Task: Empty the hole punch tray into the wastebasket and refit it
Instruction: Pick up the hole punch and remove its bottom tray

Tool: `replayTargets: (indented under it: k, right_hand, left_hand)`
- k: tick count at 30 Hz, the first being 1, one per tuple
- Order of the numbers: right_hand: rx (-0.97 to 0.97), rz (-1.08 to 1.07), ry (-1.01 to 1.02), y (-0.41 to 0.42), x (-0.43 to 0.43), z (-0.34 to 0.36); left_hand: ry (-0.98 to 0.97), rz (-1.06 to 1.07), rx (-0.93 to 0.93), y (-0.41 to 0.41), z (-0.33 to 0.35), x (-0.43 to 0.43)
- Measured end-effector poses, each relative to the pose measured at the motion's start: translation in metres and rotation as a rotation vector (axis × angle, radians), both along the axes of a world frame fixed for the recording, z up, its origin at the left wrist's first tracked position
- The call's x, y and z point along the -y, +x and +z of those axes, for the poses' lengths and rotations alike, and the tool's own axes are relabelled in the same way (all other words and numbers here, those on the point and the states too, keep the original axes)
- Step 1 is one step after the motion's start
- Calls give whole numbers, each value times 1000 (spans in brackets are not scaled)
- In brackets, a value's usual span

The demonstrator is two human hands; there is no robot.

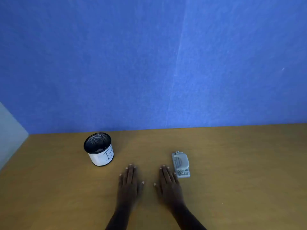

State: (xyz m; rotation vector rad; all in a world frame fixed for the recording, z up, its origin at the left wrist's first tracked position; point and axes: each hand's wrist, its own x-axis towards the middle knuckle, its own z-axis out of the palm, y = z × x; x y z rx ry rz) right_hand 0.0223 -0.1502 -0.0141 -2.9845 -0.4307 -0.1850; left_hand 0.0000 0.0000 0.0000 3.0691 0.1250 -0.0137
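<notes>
A small grey hole punch (180,164) lies on the wooden table, its long side running away from me. Just left of it rests my right hand (169,183), palm down and flat, fingers together, the little finger close to the punch's near end. My left hand (128,181) lies flat beside it, also palm down and holding nothing. Further left and a bit farther back stands the wastebasket (99,149), a small black mesh cup wrapped in white paper with a drawn mark; some pale scraps show at its bottom.
The brown wooden table (232,163) stretches to both sides. A blue wall (149,63) rises right behind it. A pale panel (10,133) borders the table at the far left.
</notes>
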Motion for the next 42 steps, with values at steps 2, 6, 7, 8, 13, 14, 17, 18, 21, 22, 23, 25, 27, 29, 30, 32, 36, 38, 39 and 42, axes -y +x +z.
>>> replayTargets:
  k: [2,6,7,8,13,14,17,18,21,22,23,25,27,29,30,32,36,38,39,42]
  right_hand:
    - [2,22,39,0,2,0]
    - [48,74,58,4,14,8]
    - [48,69,76,7,19,7]
    - [18,33,113,9,24,14]
    - [91,-196,350,24,49,19]
    - [20,-292,413,25,52,21]
    - [-137,-509,649,33,57,24]
    - [-189,-562,754,37,57,27]
    - [-305,-678,961,46,57,34]
    - [-332,-695,993,49,57,35]
    - [-354,-707,1021,51,58,34]
    - [-401,-722,1089,52,58,33]
    - [-430,-724,1143,51,59,32]
    - [-434,-712,1153,47,58,32]
    - [-433,-700,1153,45,57,33]
    - [-446,-666,1169,37,53,35]
    - [-587,-593,1368,21,42,47]
    - [-738,-599,1560,14,35,54]
    - [-822,-606,1643,12,32,57]
    - [-1018,-597,1763,7,24,65]
  left_hand:
    - [-67,-36,-59,-1,1,-3]
    - [-35,-54,-75,-3,1,-3]
    - [-31,-60,-78,-3,1,-4]
    - [-43,-61,-106,-5,6,-5]
    - [-25,-61,-59,-9,4,-7]
    - [-30,-59,-56,-9,5,-7]
    - [-108,-77,-93,-8,13,-3]
    - [-144,-67,-79,-6,16,-1]
    - [-271,-51,98,-2,13,3]
    - [-311,-36,63,0,15,5]
    - [-298,-29,50,1,13,6]
    - [-332,-15,82,3,9,6]
    - [-385,14,118,5,11,7]
    - [-434,27,138,6,16,7]
    - [-456,28,146,7,16,8]
    - [-525,29,171,7,18,10]
    - [-884,79,157,8,18,14]
    - [-1134,157,37,11,21,18]
    - [-1258,195,-26,13,23,19]
    - [-1580,234,-168,16,27,23]
